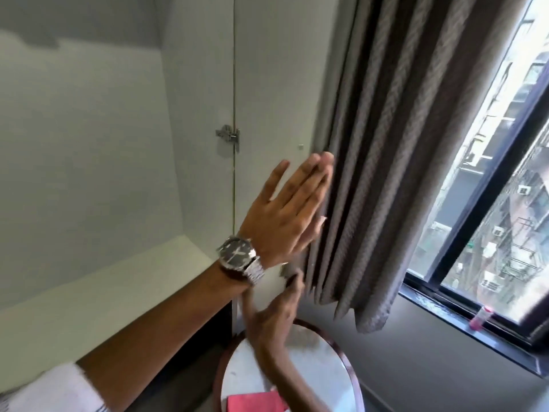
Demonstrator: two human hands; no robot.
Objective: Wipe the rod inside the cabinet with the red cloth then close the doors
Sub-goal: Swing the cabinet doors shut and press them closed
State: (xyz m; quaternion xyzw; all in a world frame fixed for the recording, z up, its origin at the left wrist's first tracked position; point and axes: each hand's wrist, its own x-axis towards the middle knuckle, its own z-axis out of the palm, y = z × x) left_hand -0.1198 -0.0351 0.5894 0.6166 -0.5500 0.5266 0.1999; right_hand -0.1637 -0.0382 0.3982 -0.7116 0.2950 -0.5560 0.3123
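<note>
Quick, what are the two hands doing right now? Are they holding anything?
Left hand: open and flat, fingers by the open white cabinet door's edge, holding nothing.
Right hand: open against the same door lower down, holding nothing.

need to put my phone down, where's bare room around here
Free: the cabinet floor, bordered by its back wall and the open door; also the round table top between the red cloth and its far rim. Crowded: by the curtain, where both hands work.

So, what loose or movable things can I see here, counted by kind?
Hands: 2, left hand, right hand
Wristwatch: 1
Red cloth: 1
Round table: 1
Curtain: 1
Pink bottle on the windowsill: 1
Total: 7
</note>
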